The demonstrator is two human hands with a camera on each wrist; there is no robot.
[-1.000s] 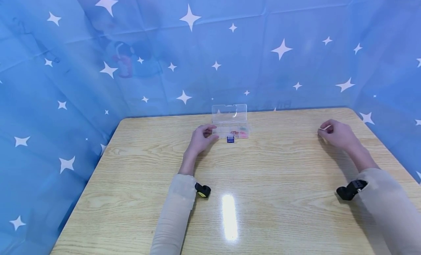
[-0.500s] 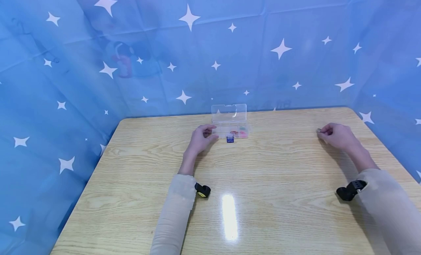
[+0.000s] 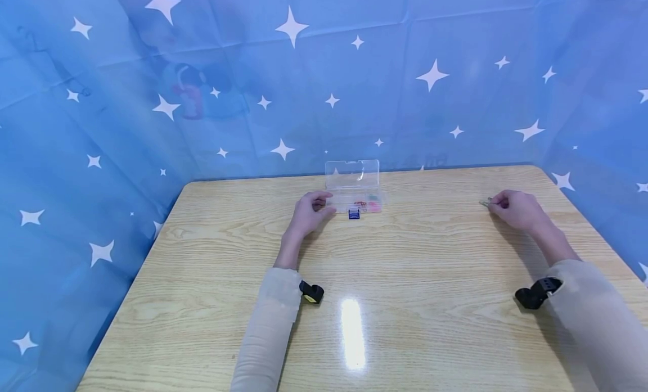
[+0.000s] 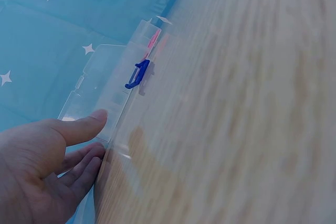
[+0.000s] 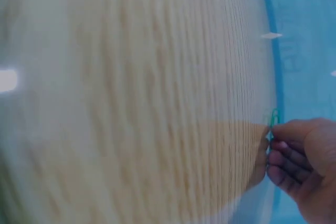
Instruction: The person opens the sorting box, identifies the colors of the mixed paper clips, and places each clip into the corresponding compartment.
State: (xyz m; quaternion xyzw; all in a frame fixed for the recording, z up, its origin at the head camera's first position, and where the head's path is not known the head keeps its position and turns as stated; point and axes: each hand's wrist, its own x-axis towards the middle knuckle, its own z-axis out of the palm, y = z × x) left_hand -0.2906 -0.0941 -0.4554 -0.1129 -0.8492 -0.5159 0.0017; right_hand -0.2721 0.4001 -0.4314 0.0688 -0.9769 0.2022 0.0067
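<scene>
At the tabletop's [image 3: 405, 279] far right, the right hand [image 3: 516, 210] is pinching a green clip [image 3: 485, 202] — pickup looks done. Carrying it to the open box [image 3: 354, 198], well apart, seems next — the left hand [image 3: 307, 213], fingers relaxed, is touching that box.

Glossy wood-grain table [image 3: 405, 279], clear plastic box [image 3: 353, 181], cloth backdrop [image 3: 304, 71].

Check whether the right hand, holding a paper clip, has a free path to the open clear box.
Probably yes. The right hand pinches a green paper clip; only bare table lies between it and the clear box, steadied by the left hand.
</scene>
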